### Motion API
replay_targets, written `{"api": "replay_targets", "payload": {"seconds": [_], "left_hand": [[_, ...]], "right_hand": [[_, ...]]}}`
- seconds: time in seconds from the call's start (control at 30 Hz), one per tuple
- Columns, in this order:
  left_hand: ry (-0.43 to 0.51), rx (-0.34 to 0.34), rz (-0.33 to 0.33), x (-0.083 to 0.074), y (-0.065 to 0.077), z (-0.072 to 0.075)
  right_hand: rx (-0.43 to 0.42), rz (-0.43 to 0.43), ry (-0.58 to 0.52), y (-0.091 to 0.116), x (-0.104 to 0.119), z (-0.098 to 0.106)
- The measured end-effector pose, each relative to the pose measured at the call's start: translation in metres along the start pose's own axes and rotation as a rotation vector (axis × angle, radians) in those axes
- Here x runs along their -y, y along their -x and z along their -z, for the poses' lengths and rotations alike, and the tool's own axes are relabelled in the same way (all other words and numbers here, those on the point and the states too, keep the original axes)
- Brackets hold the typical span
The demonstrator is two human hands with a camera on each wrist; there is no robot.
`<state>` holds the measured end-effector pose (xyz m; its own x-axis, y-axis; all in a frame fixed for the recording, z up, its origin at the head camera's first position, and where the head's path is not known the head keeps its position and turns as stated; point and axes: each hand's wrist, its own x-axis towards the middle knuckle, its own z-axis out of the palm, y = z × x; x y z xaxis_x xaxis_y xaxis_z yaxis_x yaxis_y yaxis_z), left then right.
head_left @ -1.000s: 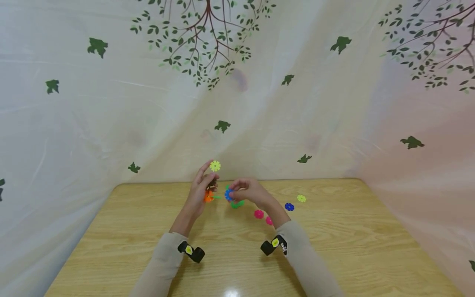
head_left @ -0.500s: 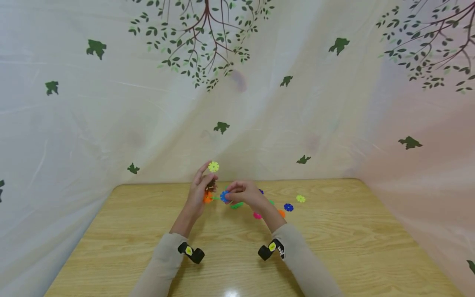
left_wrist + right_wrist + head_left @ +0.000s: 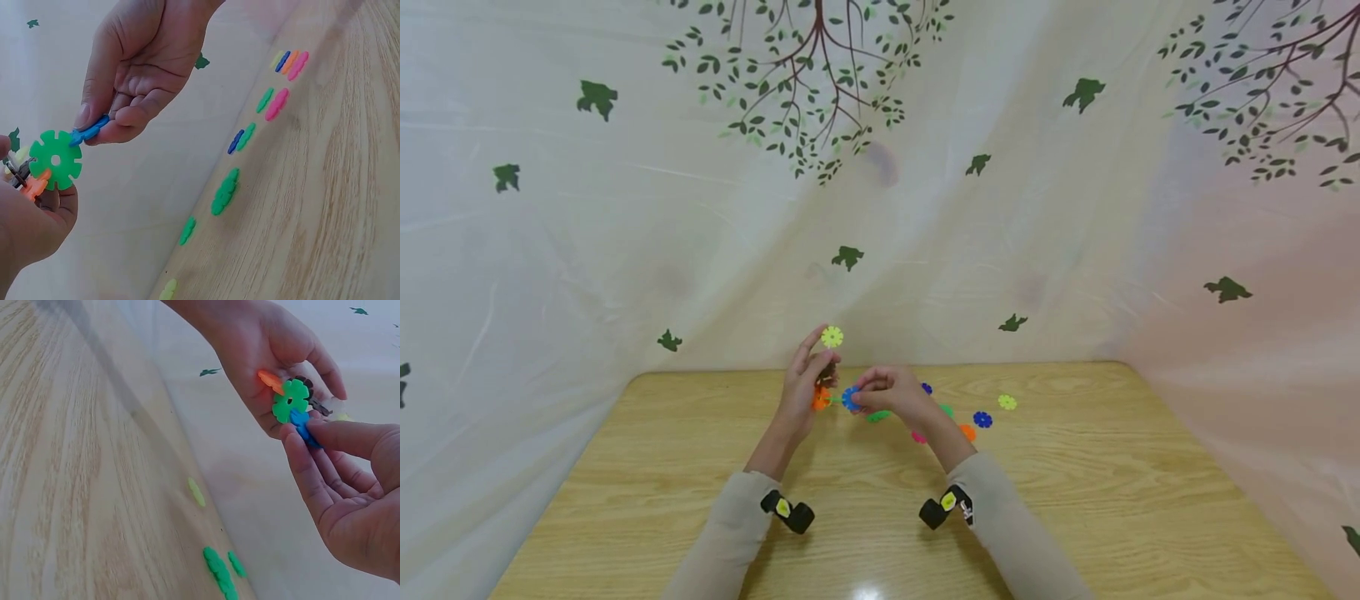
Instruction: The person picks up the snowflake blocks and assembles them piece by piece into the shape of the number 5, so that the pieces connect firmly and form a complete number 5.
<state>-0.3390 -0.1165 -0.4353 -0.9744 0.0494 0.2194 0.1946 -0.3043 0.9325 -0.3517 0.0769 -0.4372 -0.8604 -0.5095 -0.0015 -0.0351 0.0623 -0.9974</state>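
My left hand (image 3: 796,392) grips a cluster of notched plastic discs above the far part of the table. A yellow disc (image 3: 832,332) tops it, and an orange disc (image 3: 36,186), dark pieces (image 3: 320,406) and a green disc (image 3: 67,164) show lower down. Between thumb and fingers, my right hand (image 3: 901,393) pinches a blue disc (image 3: 90,130). In both wrist views the blue disc's edge meets the green disc's rim; how deeply they interlock I cannot tell. My left fingers partly hide the cluster.
Loose discs lie on the wooden table (image 3: 700,483): a green one (image 3: 878,416), a pink one (image 3: 918,437), an orange one (image 3: 967,432), a dark blue one (image 3: 982,419), a yellow one (image 3: 1007,402) and several more. A leaf-printed sheet (image 3: 760,292) hangs behind the table.
My right hand has moved left with the blue disc, bringing it from apart to against the green disc. The left hand stays nearly still, still holding the cluster.
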Motion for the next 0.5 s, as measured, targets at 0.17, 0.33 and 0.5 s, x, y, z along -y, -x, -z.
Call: {"api": "replay_targets", "payload": {"seconds": [0.17, 0.33, 0.5], "left_hand": [[-0.011, -0.009, -0.002, 0.000, 0.002, -0.001], [-0.029, -0.032, -0.012, -0.001, 0.003, 0.000], [-0.024, -0.034, -0.029, -0.001, 0.003, -0.001]], "right_hand": [[-0.033, 0.029, -0.030, 0.000, -0.001, -0.006], [-0.075, 0.069, -0.043, -0.001, -0.002, -0.012], [-0.098, 0.102, -0.048, -0.001, -0.002, -0.016]]}}
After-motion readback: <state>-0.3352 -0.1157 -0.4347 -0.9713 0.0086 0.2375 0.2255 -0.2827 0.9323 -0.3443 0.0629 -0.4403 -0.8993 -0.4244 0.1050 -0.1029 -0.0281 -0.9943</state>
